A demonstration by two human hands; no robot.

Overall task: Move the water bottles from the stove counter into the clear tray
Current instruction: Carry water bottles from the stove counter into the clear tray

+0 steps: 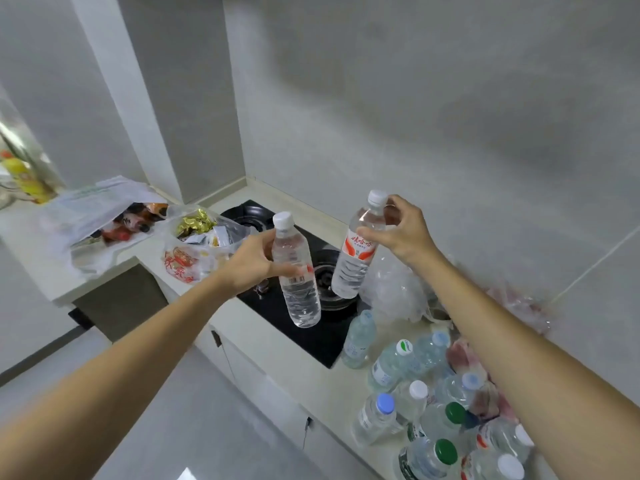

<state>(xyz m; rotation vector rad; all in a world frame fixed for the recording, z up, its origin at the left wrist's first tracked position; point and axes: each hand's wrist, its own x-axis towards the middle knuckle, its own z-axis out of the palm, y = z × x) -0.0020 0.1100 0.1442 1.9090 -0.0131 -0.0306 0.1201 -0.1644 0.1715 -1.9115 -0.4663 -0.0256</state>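
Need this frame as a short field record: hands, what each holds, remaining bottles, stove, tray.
left hand: grips white-cap bottle at mid-body, held above the stove
right hand: grips red-label bottle near the neck, also lifted
remaining bottles: a cluster standing on the counter, caps white, blue and green
stove: black glass hob, burners unlit
snack bags: left of the stove
clear tray: not in view

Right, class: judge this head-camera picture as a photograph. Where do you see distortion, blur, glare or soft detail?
Head view: the wide lens bows the wall edges and stretches both forearms toward the corners; light is soft and even, with faint shadows; the bottle in the left hand and the red-labelled bottle in the right hand are fairly sharp; the snack bags and the bottles on the counter look softer.
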